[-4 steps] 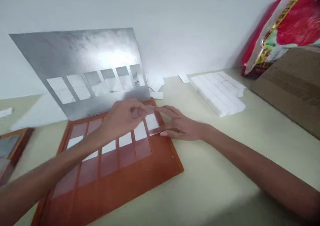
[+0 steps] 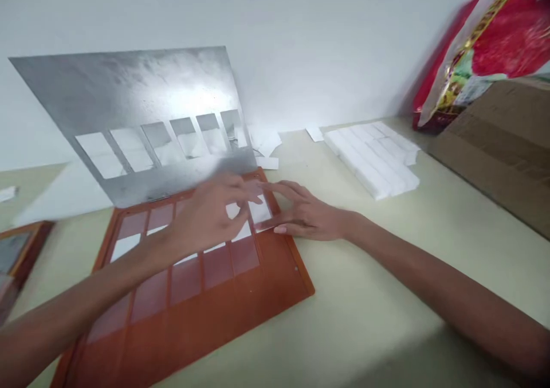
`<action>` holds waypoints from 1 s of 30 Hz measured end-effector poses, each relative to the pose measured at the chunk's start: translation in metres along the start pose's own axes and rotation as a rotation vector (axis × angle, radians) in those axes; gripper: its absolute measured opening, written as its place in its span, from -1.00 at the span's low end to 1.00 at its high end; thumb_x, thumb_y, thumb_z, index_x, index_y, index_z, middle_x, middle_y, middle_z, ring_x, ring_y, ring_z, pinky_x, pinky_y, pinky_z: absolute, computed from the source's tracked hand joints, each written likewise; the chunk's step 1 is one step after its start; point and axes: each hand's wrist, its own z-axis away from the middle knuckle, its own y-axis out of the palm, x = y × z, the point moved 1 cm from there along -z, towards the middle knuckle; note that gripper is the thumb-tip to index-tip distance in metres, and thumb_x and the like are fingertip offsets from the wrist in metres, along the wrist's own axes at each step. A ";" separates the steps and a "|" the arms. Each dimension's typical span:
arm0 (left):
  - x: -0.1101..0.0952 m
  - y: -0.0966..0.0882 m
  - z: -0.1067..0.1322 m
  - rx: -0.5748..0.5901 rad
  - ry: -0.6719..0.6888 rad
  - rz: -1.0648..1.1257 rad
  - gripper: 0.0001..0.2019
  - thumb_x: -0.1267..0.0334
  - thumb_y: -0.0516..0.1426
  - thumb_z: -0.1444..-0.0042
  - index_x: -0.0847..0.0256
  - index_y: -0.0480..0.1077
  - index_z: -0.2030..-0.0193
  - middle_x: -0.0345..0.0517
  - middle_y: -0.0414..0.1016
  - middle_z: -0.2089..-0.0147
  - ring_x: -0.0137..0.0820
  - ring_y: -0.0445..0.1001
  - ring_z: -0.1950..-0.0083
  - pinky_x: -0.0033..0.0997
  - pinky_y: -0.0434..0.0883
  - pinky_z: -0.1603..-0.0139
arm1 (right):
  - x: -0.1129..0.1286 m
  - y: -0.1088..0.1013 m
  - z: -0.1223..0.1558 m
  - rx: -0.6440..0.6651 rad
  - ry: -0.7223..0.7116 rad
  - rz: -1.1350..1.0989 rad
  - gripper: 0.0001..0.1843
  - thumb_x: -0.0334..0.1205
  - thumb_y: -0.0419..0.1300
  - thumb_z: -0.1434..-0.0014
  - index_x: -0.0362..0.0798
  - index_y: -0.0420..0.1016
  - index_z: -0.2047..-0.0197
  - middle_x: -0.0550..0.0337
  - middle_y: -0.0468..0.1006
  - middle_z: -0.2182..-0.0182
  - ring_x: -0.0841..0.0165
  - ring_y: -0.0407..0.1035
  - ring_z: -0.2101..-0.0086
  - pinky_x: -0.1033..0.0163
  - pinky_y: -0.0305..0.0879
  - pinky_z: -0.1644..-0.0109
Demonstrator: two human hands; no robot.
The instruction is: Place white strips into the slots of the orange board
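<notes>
Working over an orange plastic board (image 2: 275,296) near the front of the desk (image 2: 365,296), the person is curling the left hand (image 2: 210,216) above its windows, half closed, and it is too blurred to tell whether it has hold of anything. The right hand (image 2: 305,213) is spreading its fingers (image 2: 283,188) open at the board's far right corner, fingertips resting on a white strip (image 2: 260,210) without a clear grip. Several white strips are lying in the upper row of windows, while the lower windows are showing bare. The left hand is hiding the middle windows. A grey metal sheet (image 2: 129,90) is leaning beyond the board, and a stack of white strips (image 2: 372,159) is lying toward the desk's far edge.
</notes>
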 end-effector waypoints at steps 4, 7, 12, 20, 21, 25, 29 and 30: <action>0.006 0.007 0.001 0.134 0.182 -0.203 -0.58 0.40 -0.03 -0.15 -0.02 0.62 0.12 -0.07 0.46 0.14 -0.24 0.37 0.08 -0.14 0.29 0.01 | 0.001 0.000 0.000 -0.018 -0.003 0.010 -0.61 0.05 -0.01 -0.44 0.28 0.51 -0.18 0.31 -0.34 -0.48 0.05 -0.19 -0.38 -0.14 -0.09 -0.38; 0.014 0.008 -0.004 0.199 0.210 -0.311 -0.54 0.43 -0.05 -0.15 -0.08 0.62 0.11 -0.11 0.48 0.08 -0.22 0.34 0.05 -0.07 0.22 0.00 | 0.000 0.001 0.000 -0.023 -0.009 0.013 -0.62 0.04 0.00 -0.44 0.30 0.49 -0.19 0.31 -0.29 -0.48 0.06 -0.17 -0.37 -0.14 -0.07 -0.37; 0.018 -0.003 -0.025 0.122 0.155 -0.190 -0.64 0.31 -0.01 -0.20 0.03 0.64 0.17 -0.11 0.45 0.21 -0.28 0.37 0.14 -0.20 0.24 0.09 | 0.000 0.001 0.000 -0.035 -0.010 0.015 -0.62 0.04 -0.02 -0.44 0.35 0.45 -0.22 0.32 -0.26 -0.47 0.09 -0.16 -0.37 -0.15 -0.07 -0.37; 0.032 -0.005 -0.048 0.147 -0.216 -0.059 -0.57 -0.17 0.11 -0.15 0.15 0.53 0.16 -0.12 0.55 0.16 -0.28 0.47 0.20 -0.32 0.32 0.26 | 0.002 -0.002 0.000 -0.017 -0.003 -0.008 -0.60 0.09 -0.01 -0.43 0.37 0.42 -0.24 0.36 -0.33 -0.48 0.06 -0.17 -0.37 -0.17 -0.07 -0.37; 0.035 -0.004 -0.049 0.164 -0.226 -0.050 -0.56 -0.19 0.12 -0.13 0.14 0.52 0.16 -0.12 0.55 0.17 -0.28 0.48 0.22 -0.32 0.31 0.29 | 0.002 -0.002 0.000 -0.015 0.000 -0.011 -0.60 0.10 -0.01 -0.42 0.37 0.42 -0.24 0.35 -0.32 -0.48 0.05 -0.17 -0.37 -0.17 -0.06 -0.37; 0.041 -0.001 -0.049 0.195 -0.225 -0.030 -0.59 -0.20 0.14 -0.09 0.14 0.47 0.25 -0.09 0.53 0.26 -0.29 0.46 0.31 -0.35 0.25 0.41 | 0.001 -0.001 -0.001 -0.009 0.000 -0.007 -0.60 0.12 0.01 -0.41 0.39 0.41 -0.24 0.35 -0.32 -0.48 0.06 -0.17 -0.37 -0.17 -0.08 -0.37; 0.041 0.000 -0.051 0.248 -0.212 -0.003 -0.59 -0.19 0.12 -0.11 0.14 0.43 0.39 -0.06 0.47 0.39 -0.31 0.41 0.43 -0.34 0.16 0.49 | 0.003 -0.001 -0.001 -0.020 -0.006 -0.006 -0.61 0.11 0.03 -0.41 0.39 0.44 -0.22 0.35 -0.29 -0.47 0.08 -0.15 -0.37 -0.14 -0.06 -0.37; 0.040 0.000 -0.051 0.243 -0.210 0.015 -0.59 -0.19 0.12 -0.11 0.14 0.42 0.41 -0.06 0.46 0.41 -0.31 0.40 0.45 -0.33 0.15 0.49 | 0.003 -0.001 -0.001 -0.023 -0.003 -0.004 -0.62 0.11 0.03 -0.41 0.39 0.44 -0.22 0.35 -0.28 -0.47 0.09 -0.14 -0.37 -0.13 -0.06 -0.37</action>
